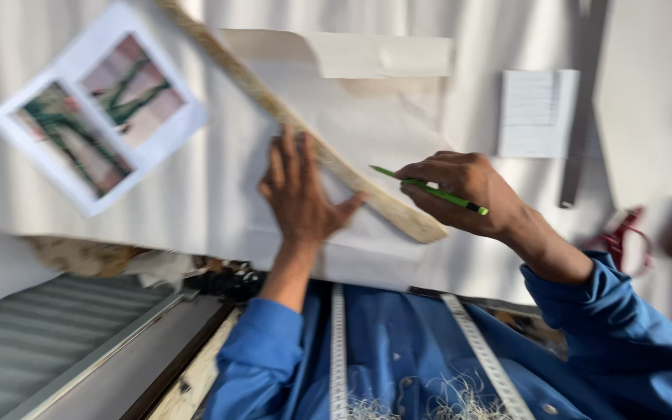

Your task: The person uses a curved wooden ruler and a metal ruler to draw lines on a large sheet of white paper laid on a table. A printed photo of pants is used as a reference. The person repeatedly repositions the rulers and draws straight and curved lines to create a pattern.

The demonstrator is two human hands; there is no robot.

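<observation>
Left hand (299, 194) lies flat w/ fingers spread, pressing a long pale wooden ruler (328, 152) onto a sheet of cream paper (367, 117). Ruler is worn and light brown and runs diagonally from upper left to lower right across the paper. Right hand (460, 190) pinches a green pencil (429, 190), tip pointing left, just beside the ruler's edge. Both sleeves are blue.

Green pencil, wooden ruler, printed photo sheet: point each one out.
green pencil (429, 190), head view, middle of its shaft by the right hand.
wooden ruler (386, 206), head view, lower stretch past the left hand.
printed photo sheet (95, 109), head view, its centre.
</observation>
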